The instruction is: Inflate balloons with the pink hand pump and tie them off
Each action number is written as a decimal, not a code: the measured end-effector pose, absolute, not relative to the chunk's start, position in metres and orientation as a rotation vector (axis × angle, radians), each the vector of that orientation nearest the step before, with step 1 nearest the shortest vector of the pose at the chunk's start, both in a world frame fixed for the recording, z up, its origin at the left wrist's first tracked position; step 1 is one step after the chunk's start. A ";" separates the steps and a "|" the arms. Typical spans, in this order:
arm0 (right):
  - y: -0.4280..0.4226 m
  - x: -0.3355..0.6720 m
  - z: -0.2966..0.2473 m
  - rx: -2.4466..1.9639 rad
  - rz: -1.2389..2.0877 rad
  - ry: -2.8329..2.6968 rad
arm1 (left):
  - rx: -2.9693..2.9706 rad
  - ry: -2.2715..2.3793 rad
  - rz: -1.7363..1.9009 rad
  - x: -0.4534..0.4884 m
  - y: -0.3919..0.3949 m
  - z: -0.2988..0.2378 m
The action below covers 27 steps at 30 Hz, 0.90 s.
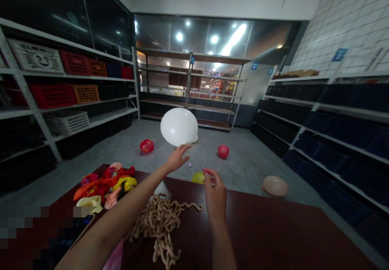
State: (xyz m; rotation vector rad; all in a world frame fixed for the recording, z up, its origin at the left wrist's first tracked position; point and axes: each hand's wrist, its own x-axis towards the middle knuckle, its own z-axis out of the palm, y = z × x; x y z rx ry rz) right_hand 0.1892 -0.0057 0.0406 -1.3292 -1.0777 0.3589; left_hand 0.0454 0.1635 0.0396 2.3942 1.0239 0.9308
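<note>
The left hand [178,157], grip spread open and empty, hovered just under the balloon [179,126]. I could not tell the grip of the right hand [215,194].

Five inflated balloons [179,126], one rope pile [161,221].

You are standing in a stockroom: metal racks [188,83] are lining the room beyond your fingers [185,147], plastic crates [53,95] are sitting to their left, dark bins [334,128] to their right.

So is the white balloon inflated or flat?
Inflated: the white balloon is round and full, just above the open fingers of the left hand. Whether they touch it, cannot tell.
</note>
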 end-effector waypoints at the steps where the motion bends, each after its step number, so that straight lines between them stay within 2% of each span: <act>1: -0.009 0.192 0.034 -1.348 0.363 -1.088 | 2.395 1.059 0.832 0.049 0.177 0.035; 5: -0.026 0.194 0.005 -1.426 0.428 -1.153 | 2.411 1.049 0.641 0.048 0.188 0.019; 13: -0.050 0.163 -0.064 -1.376 0.519 -1.416 | 2.415 1.162 0.612 -0.033 0.100 -0.007; 18: -0.064 0.140 -0.092 -1.384 0.205 -1.615 | 2.372 1.292 0.859 -0.109 0.035 -0.021; 23: -0.074 0.133 -0.095 -1.328 0.226 -1.772 | 2.140 1.541 1.274 -0.174 -0.024 -0.036; 27: -0.075 0.134 -0.094 -1.272 0.226 -1.822 | 2.022 1.937 1.257 -0.217 -0.047 -0.048</act>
